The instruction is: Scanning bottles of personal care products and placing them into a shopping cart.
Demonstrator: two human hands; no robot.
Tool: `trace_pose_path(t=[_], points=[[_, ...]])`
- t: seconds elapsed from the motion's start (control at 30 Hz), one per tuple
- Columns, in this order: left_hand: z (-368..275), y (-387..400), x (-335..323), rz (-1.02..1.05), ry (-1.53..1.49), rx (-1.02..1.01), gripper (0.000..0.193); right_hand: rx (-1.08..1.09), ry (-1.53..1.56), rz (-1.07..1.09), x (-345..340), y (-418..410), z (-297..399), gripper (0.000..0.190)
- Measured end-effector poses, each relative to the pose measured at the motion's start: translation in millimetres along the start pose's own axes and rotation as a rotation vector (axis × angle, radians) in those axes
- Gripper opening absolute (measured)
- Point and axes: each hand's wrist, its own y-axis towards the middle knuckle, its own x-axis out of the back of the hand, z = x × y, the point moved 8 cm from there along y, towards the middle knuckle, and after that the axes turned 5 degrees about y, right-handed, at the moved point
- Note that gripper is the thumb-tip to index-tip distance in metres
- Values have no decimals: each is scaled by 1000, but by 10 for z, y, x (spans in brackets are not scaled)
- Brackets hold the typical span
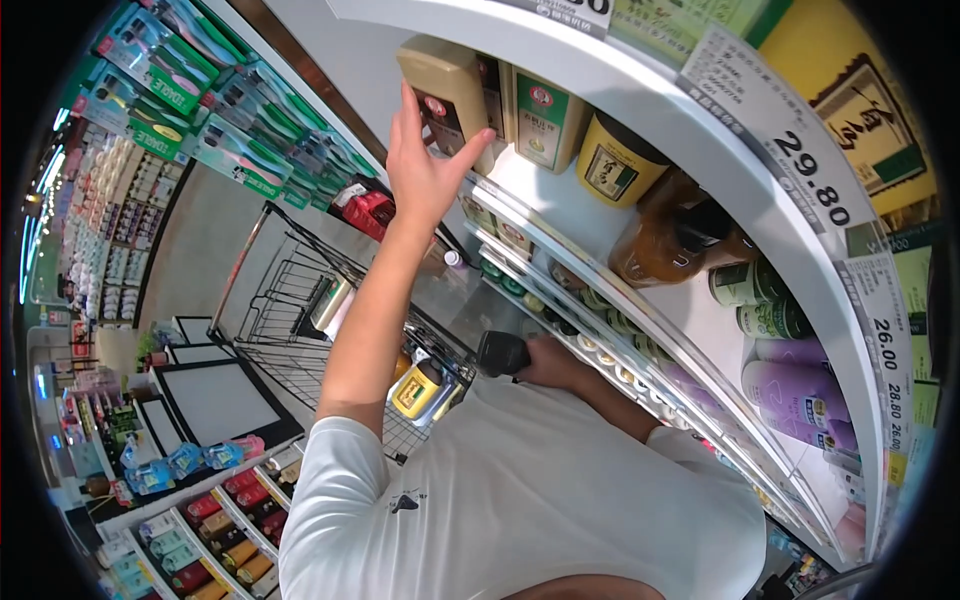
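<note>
My left hand (427, 172) reaches up to the shelf, thumb and fingers spread around a beige bottle (442, 67) with a dark label. The bottle leans a little at the left end of the shelf. Beside it are a bottle with a green label (549, 120) and a yellow tub with a dark lid (615, 165). Low by the lower shelves, my right hand (551, 361) grips a black object (501, 352), whose exact kind I cannot tell. Part of that hand is in shade.
A wire shopping cart (281, 300) stands at my left, holding a yellow container (416, 390) and a beige bottle (330, 304). Packaged toothbrushes (240, 150) hang at upper left. Brown bottles (652, 240) and purple bottles (795, 397) fill the shelf rightward. The white shelf edge (675, 97) curves overhead.
</note>
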Motion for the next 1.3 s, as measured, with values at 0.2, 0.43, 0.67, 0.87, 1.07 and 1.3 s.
trace_pose_path(t=[0.2,0.43,0.67,0.87,1.07,1.3], points=[[94,-57,-29,-50,21,-14,111,-42,-41,-81,-21,-19,-56,46],[377,-201,-253,156,34,212,118,-90,74,-42,-109,24,-135,42],[258,-223,-158,55,22,84,98,-144,0,-14,-210,113,-75,38],[321,-249,-180,36,28,65,105,-220,-6,-11,-210,67,77,42],[521,-433,-56,-14,-20,23,114,-224,-65,83,-311,96,152,51],[1794,-1832,1032,-519,183,340,33,-279,-72,17,-492,-25,-381,50]])
